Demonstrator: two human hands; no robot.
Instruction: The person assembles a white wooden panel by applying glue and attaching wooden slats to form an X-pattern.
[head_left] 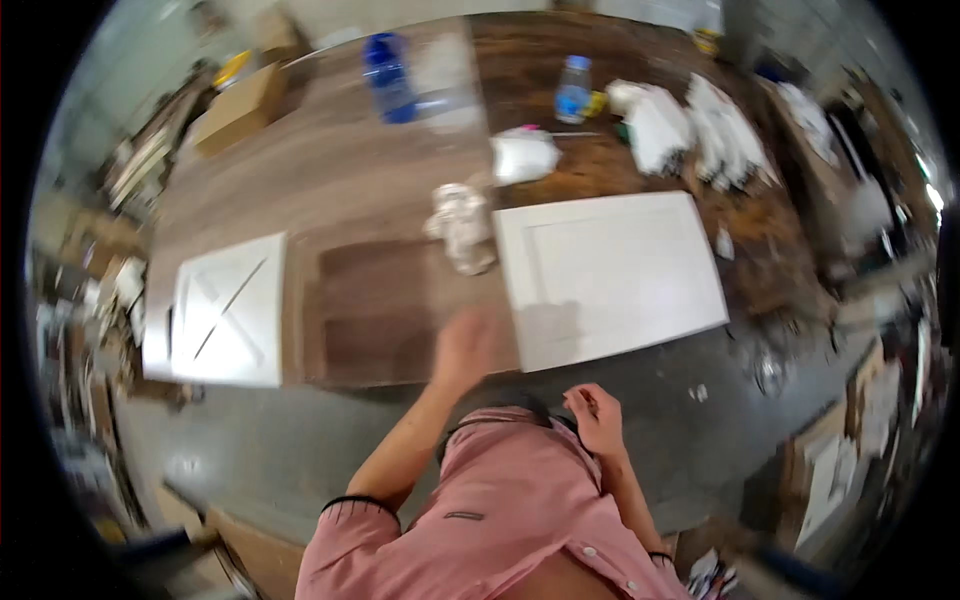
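- Head view looks down on your two bare hands over a long wooden workbench point(330, 170).
- Your left hand point(462, 345) sits at centre frame, blurred, over the near edge of a dark brown wooden panel point(375, 310). It seems to rest on the panel's lower right corner, but the blur hides whether your fingers are spread or together.
- Your right hand point(595, 415) is lower, right of centre, close to your pink shirt point(500, 520). Its fingers are curled loosely inward and hold nothing you can see; it is off the bench.
- A white cabinet door point(610, 275) lies flat just right of the brown panel, its lower left corner near your left hand.
- A second white panel point(230, 310) with a diagonal cross lies at left of the brown one, well apart from both hands.
- A crumpled rag point(462, 225) lies between the brown panel and the white door, above your left hand.
- Two blue bottles point(388, 75) stand at the upper part of the frame, with a cardboard box point(240, 105) at upper left.
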